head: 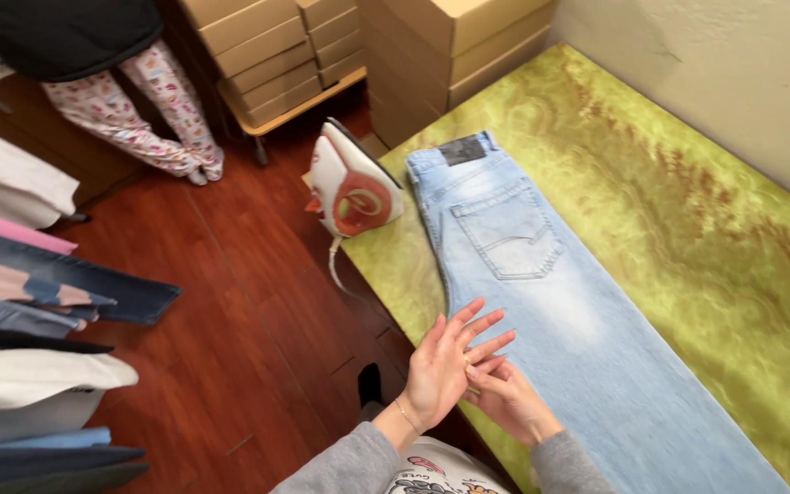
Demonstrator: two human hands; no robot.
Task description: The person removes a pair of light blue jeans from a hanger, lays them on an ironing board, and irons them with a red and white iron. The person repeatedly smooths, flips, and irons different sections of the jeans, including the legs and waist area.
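The counter (688,229), covered in a mottled green-and-brown cloth, runs from the near right to the far middle of the scene, with a pale wall along its right side and its left edge dropping to the red wood floor (230,302). The folded light-blue jeans (550,311) lie flat along that left edge, their long axis running from the waistband at the far end to the legs at the near right, a back pocket facing up. To the right of them the cloth has wide bare room. An orange-and-white iron (354,187) stands on end at the far left corner, just beside the waistband. The hands meet over the near left edge of the jeans: the left hand (445,366) is raised with fingers spread, and the right hand (509,398) pinches one of its fingers, resting nearer the denim.
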